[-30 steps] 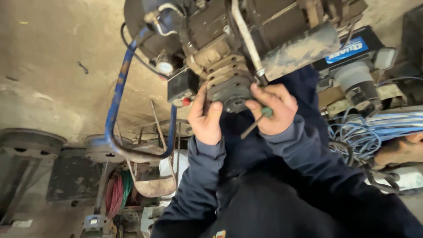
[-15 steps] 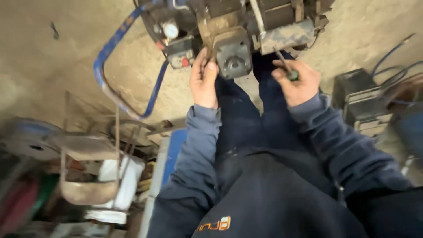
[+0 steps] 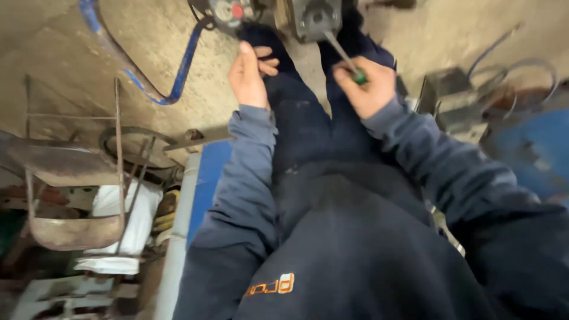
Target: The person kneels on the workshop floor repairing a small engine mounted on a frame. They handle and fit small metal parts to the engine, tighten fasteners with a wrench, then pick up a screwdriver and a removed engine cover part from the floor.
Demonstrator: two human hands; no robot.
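Clearly the screwdriver [image 3: 345, 58] could slip: its thin shaft meets the grey metal housing [image 3: 312, 18] at a slant, so a hard push might skid the tip off, toward the knee below. The right hand [image 3: 366, 88] is wrapped tight round the green handle, wrist bent back, forearm raised. The left hand [image 3: 249, 76] hangs half curled and empty just beside the blue-framed machine's gauge [image 3: 228, 9], fingers loosely bent.

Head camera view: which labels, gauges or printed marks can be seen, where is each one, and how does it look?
Round gauge: top edge, on the machine above the left hand; pale dial, red spot.
Printed mark: on the dark sweatshirt, bottom centre; small, orange and white.
No packages or screens.
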